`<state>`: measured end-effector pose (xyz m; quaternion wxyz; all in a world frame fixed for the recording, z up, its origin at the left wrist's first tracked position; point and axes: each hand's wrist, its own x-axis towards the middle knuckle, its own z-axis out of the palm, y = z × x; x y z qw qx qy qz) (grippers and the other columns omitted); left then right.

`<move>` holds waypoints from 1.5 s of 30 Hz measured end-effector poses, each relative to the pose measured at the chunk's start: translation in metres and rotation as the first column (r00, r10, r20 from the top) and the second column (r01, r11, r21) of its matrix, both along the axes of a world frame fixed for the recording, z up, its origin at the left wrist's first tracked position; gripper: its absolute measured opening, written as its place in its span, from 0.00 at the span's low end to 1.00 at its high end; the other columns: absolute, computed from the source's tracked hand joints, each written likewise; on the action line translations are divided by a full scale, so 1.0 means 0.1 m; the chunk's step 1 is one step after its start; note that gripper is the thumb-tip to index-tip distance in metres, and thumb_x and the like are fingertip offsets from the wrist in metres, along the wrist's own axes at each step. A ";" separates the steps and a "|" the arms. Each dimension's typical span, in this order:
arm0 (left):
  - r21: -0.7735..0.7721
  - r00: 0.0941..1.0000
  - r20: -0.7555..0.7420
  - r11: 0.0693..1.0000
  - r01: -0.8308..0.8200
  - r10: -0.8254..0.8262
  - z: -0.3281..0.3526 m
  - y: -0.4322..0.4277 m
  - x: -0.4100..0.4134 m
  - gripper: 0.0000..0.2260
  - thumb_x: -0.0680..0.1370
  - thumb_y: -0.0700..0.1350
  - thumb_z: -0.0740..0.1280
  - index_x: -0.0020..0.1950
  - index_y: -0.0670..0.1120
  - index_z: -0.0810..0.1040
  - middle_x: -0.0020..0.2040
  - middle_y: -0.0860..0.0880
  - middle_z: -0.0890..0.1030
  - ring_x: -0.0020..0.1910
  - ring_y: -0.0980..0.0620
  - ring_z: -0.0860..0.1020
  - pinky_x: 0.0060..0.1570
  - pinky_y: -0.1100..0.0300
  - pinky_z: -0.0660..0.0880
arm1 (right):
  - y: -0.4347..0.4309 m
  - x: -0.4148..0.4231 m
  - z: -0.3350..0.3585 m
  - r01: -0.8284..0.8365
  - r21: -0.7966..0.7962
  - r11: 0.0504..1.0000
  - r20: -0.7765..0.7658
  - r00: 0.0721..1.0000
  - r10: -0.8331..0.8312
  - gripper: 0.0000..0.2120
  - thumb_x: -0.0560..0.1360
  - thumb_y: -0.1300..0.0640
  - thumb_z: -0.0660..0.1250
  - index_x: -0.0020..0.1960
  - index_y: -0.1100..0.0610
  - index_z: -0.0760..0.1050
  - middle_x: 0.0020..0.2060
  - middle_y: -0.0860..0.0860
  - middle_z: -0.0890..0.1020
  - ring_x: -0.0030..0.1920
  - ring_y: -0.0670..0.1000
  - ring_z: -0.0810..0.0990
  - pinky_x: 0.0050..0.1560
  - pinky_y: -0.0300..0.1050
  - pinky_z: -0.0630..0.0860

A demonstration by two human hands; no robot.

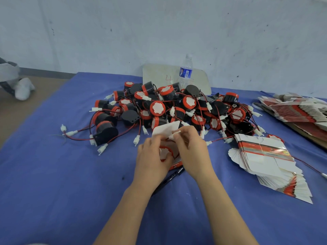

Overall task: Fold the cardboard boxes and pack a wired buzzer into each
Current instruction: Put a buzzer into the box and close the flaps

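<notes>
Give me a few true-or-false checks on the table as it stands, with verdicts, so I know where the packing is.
1. The left hand and right hand both hold the box, with a buzzer in it. True.
2. The water bottle lies on its side. False: it stands upright behind the buzzer pile.
3. A stack of flat boxes lies to the right of the hands. True.
4. The right hand holds the pen. False: the pen lies on the blue cloth, partly under the left forearm.
</notes>
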<state>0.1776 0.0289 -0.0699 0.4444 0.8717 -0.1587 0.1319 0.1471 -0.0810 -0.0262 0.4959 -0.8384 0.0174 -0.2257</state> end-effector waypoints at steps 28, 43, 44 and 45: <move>-0.077 1.000 -0.019 0.997 0.005 -0.006 -0.04 0.00 -0.02 0.22 0.73 0.44 0.67 0.63 0.58 0.67 0.51 0.60 0.65 0.51 0.58 0.60 0.51 0.62 0.63 | 0.01 0.15 0.16 -0.039 -0.822 0.568 -0.238 0.930 -0.281 0.04 0.76 0.62 0.60 0.48 0.56 0.73 0.38 0.53 0.75 0.40 0.56 0.69 0.43 0.45 0.62; -0.135 1.000 -0.008 0.991 0.013 -0.014 -0.04 0.02 -0.04 0.24 0.72 0.41 0.70 0.65 0.53 0.68 0.66 0.52 0.65 0.61 0.50 0.67 0.55 0.50 0.74 | 0.02 0.20 0.13 -0.126 -0.829 0.544 -0.324 0.902 -0.284 0.05 0.76 0.63 0.58 0.43 0.56 0.70 0.35 0.51 0.69 0.40 0.55 0.67 0.42 0.46 0.62; -0.126 1.000 -0.005 0.992 0.011 -0.012 -0.04 0.02 -0.04 0.24 0.72 0.42 0.70 0.65 0.54 0.68 0.65 0.52 0.66 0.60 0.50 0.67 0.54 0.51 0.74 | 0.01 0.20 0.12 -0.132 -0.829 0.543 -0.332 0.898 -0.289 0.08 0.76 0.64 0.58 0.39 0.57 0.66 0.32 0.51 0.66 0.38 0.55 0.66 0.41 0.46 0.61; -0.120 1.000 -0.005 0.993 0.011 -0.012 -0.04 0.03 -0.04 0.24 0.72 0.43 0.70 0.65 0.55 0.67 0.64 0.53 0.67 0.60 0.50 0.67 0.53 0.52 0.74 | 0.00 0.21 0.12 -0.141 -0.828 0.543 -0.344 0.892 -0.293 0.12 0.76 0.64 0.59 0.35 0.57 0.63 0.30 0.51 0.65 0.36 0.54 0.66 0.40 0.46 0.61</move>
